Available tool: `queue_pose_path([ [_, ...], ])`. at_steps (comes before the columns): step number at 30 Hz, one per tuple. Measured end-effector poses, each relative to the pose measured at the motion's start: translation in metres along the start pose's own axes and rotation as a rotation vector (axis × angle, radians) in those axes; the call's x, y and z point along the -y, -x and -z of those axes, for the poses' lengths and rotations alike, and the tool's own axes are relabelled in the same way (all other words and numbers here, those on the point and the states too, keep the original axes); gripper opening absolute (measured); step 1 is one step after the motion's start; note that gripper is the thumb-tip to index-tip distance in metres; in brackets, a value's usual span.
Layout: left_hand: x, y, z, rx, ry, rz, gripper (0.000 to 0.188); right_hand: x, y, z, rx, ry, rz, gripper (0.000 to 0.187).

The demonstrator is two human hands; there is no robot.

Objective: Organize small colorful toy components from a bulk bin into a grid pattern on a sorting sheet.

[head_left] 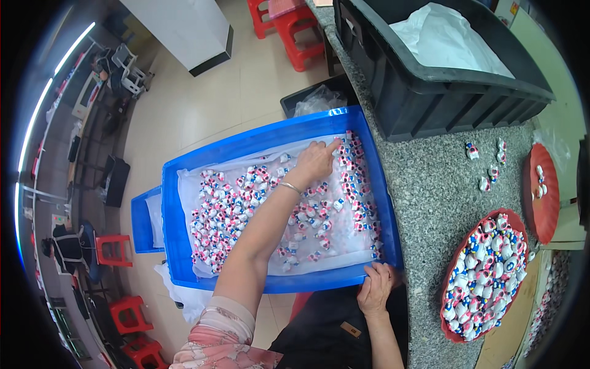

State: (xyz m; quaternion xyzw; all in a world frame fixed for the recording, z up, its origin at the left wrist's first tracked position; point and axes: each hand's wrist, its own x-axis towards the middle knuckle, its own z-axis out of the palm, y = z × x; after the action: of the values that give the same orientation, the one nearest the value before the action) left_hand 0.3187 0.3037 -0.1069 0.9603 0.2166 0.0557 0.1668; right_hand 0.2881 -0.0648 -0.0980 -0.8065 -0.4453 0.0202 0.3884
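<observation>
A blue plastic tray (276, 281), lined with white sheeting, holds many small figurines (215, 203) in white, pink and blue. My left hand (314, 163) reaches across it, index finger stretched out and touching the figurines packed in rows (353, 178) along the right side. Its other fingers are bent and partly hidden, and I see nothing held in them. At the tray's near right corner, my right hand (375, 289) has its fingers curled on the rim. Loose figurines (307, 215) lie on the sheeting between the left pile and the rows.
On the speckled counter (424, 184) to the right stand a heaped red basket (447, 335), a red dish (541, 212) and a large black crate (405, 104) with white sheeting. A few figurines (493, 172) lie on the counter. Red stools (129, 312) stand on the floor.
</observation>
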Motion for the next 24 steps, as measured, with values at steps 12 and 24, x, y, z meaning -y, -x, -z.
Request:
queue_pose_path([
  [12, -0.008, 0.013, 0.0, 0.026, -0.148, -0.057, 0.047, 0.002, -0.004, 0.003, -0.003, 0.031, 0.006, 0.021],
  [24, 0.002, 0.026, -0.004, 0.048, -0.137, -0.073, 0.045, 0.056, -0.124, -0.015, -0.074, -0.011, 0.034, 0.012],
])
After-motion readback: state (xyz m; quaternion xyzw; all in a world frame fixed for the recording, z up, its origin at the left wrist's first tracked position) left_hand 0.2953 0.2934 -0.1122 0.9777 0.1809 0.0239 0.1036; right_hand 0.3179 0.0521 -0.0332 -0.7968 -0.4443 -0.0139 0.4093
